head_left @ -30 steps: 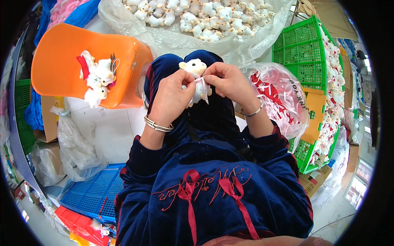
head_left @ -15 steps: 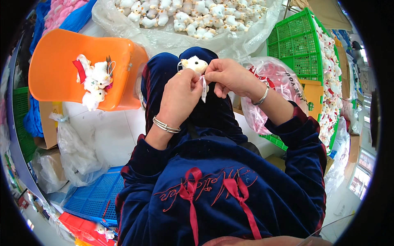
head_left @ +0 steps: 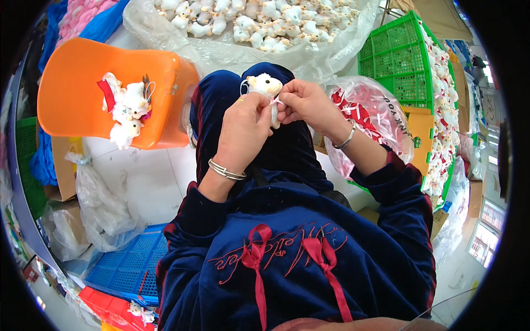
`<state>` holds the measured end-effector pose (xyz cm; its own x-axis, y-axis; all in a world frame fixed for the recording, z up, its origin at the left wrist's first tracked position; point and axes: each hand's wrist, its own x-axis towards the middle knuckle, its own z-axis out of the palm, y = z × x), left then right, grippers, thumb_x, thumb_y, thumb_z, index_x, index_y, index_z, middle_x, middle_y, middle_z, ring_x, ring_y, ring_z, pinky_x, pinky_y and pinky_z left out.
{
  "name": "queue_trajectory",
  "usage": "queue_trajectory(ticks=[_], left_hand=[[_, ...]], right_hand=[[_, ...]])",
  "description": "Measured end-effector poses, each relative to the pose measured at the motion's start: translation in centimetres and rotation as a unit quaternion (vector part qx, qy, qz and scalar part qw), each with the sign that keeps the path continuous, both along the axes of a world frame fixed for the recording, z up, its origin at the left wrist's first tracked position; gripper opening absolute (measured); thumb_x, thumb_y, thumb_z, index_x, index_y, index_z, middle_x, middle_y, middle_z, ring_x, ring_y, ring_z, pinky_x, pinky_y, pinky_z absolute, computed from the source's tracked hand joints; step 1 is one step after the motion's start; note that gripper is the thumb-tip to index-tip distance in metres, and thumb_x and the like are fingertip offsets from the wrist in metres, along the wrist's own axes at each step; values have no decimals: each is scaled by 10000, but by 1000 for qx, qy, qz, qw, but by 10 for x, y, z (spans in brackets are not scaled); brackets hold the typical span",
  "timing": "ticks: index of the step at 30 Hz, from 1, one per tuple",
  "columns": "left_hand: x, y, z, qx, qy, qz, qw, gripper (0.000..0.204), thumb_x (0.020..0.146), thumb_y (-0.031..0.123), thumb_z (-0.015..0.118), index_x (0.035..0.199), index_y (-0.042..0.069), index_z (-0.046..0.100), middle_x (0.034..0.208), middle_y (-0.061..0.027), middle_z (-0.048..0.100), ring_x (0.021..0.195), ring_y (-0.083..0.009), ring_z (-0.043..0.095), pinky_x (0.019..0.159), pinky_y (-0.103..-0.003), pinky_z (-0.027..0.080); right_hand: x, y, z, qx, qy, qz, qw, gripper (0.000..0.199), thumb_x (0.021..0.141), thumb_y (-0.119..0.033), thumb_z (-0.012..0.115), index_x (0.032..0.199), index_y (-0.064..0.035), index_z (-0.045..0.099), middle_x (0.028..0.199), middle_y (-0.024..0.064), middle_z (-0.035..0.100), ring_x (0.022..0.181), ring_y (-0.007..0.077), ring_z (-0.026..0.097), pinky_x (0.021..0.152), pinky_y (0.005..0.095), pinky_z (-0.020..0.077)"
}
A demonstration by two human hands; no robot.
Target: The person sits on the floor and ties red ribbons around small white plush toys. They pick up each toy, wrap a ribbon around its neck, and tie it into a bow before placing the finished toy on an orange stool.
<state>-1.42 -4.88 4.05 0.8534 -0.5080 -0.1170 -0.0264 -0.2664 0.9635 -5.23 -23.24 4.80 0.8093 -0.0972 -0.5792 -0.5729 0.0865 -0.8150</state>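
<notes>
Ribbon [head_left: 274, 101] at twelve o'clock could slip, I judge remotely, if my left hand [head_left: 243, 128], clamped on the plush toy [head_left: 264, 84], or right hand [head_left: 310, 105], pinching ribbon, slackens.

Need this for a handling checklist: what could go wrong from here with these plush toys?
The white plush toy might drop if the left hand loosens. The thin pale ribbon at its neck could slip from the right hand. Other plush toys lie near the edge of the orange chair, so a bump might tip one off.
</notes>
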Motion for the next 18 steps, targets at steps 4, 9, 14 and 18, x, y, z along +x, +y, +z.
queue_trajectory(ticks=[4,9,14,18], left_hand=[[9,8,3,17,32,9,999,99,992,63,608,996,-35,611,812,-99,706,654,-138,724,561,-242,555],[18,11,-3,-10,111,14,994,117,1015,82,586,1004,-33,604,800,-85,702,647,-118,709,564,-235,563],[22,12,-8,-32,161,26,986,132,1010,95,598,995,-35,616,774,-75,699,608,-105,682,542,-231,544],[25,16,-11,-40,185,25,982,158,1001,122,625,992,-35,640,776,-62,693,579,-82,646,510,-217,503]], right_hand=[[-3,8,-7,-3,-61,2,998,169,1041,-146,578,1055,16,626,874,60,689,721,111,684,638,246,582],[-3,11,-13,6,-89,-11,996,184,1033,-152,598,1048,24,650,844,42,692,699,88,668,591,221,539],[-4,8,-14,26,-100,11,995,175,1007,-149,645,1018,24,668,856,41,703,667,79,654,585,215,532],[-4,13,-13,27,-94,-14,995,166,999,-147,660,1016,18,665,843,39,700,662,74,649,582,207,523]])
